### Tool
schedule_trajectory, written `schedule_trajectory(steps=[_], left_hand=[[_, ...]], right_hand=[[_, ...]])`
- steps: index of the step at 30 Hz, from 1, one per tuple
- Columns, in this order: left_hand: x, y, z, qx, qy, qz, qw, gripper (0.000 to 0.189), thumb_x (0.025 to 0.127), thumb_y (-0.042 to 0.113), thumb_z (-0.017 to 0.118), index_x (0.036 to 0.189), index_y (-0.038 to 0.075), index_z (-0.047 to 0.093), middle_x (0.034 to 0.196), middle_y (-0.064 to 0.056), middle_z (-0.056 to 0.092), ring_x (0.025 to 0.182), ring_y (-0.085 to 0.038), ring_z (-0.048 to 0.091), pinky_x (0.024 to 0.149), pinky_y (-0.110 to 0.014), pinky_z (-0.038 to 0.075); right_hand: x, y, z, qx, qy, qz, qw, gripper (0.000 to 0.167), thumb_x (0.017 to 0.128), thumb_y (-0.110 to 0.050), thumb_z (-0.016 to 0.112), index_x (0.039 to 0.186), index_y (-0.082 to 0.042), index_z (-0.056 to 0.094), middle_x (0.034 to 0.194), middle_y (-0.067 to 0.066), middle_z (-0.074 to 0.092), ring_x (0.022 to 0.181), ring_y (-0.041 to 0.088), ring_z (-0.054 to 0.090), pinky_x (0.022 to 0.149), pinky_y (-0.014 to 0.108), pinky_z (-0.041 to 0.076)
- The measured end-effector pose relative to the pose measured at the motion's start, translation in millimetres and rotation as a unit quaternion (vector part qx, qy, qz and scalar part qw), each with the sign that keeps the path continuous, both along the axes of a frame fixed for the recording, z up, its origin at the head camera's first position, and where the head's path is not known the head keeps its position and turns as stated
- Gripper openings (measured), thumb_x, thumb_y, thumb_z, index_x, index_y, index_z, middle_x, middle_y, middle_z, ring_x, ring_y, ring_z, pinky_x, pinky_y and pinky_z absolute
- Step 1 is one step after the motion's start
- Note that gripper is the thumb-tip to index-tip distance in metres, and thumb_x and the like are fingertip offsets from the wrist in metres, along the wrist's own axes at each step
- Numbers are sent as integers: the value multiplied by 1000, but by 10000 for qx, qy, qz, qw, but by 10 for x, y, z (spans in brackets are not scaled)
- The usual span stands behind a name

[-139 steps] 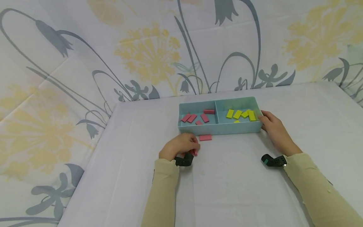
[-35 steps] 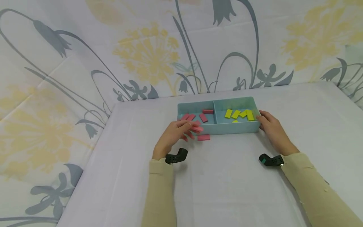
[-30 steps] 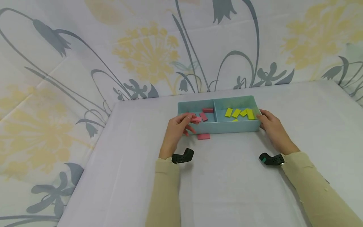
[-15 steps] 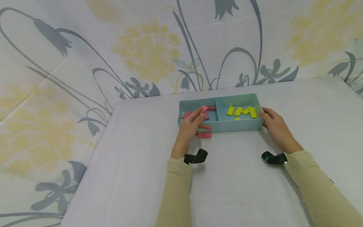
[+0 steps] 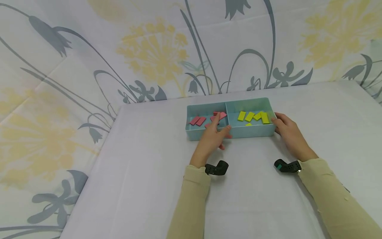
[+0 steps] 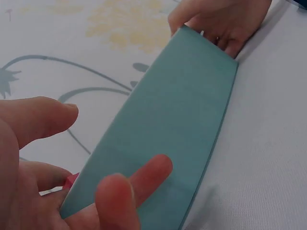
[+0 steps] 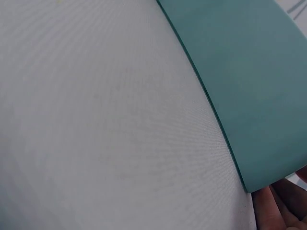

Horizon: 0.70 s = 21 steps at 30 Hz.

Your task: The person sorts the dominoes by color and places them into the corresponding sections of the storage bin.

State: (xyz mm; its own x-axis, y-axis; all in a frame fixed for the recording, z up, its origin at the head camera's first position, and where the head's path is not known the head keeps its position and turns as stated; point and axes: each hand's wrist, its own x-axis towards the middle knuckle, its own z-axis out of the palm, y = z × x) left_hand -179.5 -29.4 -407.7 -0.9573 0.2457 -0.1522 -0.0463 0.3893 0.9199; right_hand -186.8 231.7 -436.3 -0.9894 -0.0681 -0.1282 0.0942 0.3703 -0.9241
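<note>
A light blue two-compartment tray (image 5: 250, 131) stands on the white-covered table. Several pink blocks (image 5: 201, 121) lie in its left compartment, several yellow blocks (image 5: 265, 118) in the right one. My left hand (image 5: 208, 141) reaches over the front wall with fingers spread, the index fingertip over the pink blocks. In the left wrist view its thumb stands apart, and a bit of pink (image 6: 71, 180) shows by a finger at the tray rim. My right hand (image 5: 289, 134) grips the tray's right end, thumb on the rim; in the right wrist view its fingers (image 7: 268, 211) show at the corner.
White cloth covers the table (image 5: 143, 166). A flower-patterned cloth (image 5: 161, 49) hangs behind and to the left. Each wrist carries a black camera mount, the left mount (image 5: 217, 168) hanging close over the table.
My left hand picked up pink blocks from the table, brought them over the left compartment and let go; its fingers have spread. The pink block before the tray is now out of sight. My right hand stayed.
</note>
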Motion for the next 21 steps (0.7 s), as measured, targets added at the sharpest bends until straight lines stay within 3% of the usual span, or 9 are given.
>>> schedule_trajectory(steps=[4, 8, 11, 17, 21], left_hand=[[2, 27, 10, -435, 217, -107, 9988, 69, 88, 46, 50, 142, 35, 10, 80, 1, 68, 48, -31, 56, 84, -39, 39], [-6, 41, -10, -703, 396, -282, 9963, 66, 88, 44, 50, 142, 34, 13, 76, 0, 66, 48, -27, 57, 72, -34, 44], [-16, 48, -5, -744, 342, -442, 9957, 64, 88, 43, 50, 142, 35, 16, 76, -1, 66, 51, -24, 58, 62, -32, 47], [-43, 45, 52, -1080, 175, -698, 9915, 65, 87, 46, 51, 141, 39, 15, 73, 0, 66, 57, -22, 60, 64, -31, 45], [-49, 35, 52, -852, 181, -644, 9941, 62, 87, 45, 52, 139, 43, 18, 76, 0, 67, 58, -24, 61, 62, -33, 46]], right_hand=[[3, 16, 1, -33, -19, -11, 10000, 72, 91, -54, 29, 143, -6, 12, 146, 15, 12, 127, 35, 27, 101, 50, 23], [2, 24, -5, -47, -7, -19, 10000, 72, 92, -53, 29, 143, -6, 12, 146, 15, 12, 127, 34, 27, 101, 49, 24], [4, 24, -12, -74, -17, -6, 10000, 72, 92, -53, 29, 143, -6, 11, 147, 15, 12, 127, 35, 27, 101, 50, 23], [8, 10, -19, -44, 24, -22, 10000, 71, 92, -53, 29, 143, -7, 13, 146, 14, 15, 127, 32, 27, 101, 49, 24], [-6, 10, -20, -20, 127, -29, 9999, 69, 92, -52, 30, 142, -6, 16, 145, 13, 18, 127, 32, 28, 101, 48, 26]])
